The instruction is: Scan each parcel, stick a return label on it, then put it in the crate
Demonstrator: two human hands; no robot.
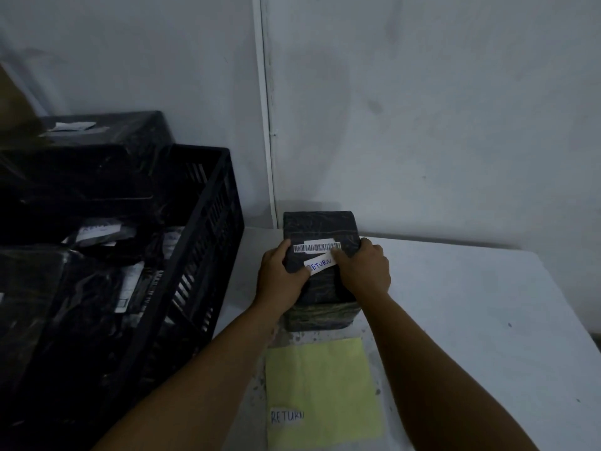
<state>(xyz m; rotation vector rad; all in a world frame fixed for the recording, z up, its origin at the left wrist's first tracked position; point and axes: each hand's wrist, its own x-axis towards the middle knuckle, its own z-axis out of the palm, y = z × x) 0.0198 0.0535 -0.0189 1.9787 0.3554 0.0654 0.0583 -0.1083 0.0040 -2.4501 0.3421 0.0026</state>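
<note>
The parcel [320, 271] sits on the table [471, 320] right under me, its long side running from near to far. My left hand [281, 276] holds its left edge and my right hand [362, 270] holds its right edge. My thumbs press the return label [320, 264] flat on top. The crate [201, 229] waits just to the left, nearer my left hand.

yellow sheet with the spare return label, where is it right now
In the head view the yellow sheet lies flat on the white table, low and centre, just in front of the black parcel and right of the crate.
</note>
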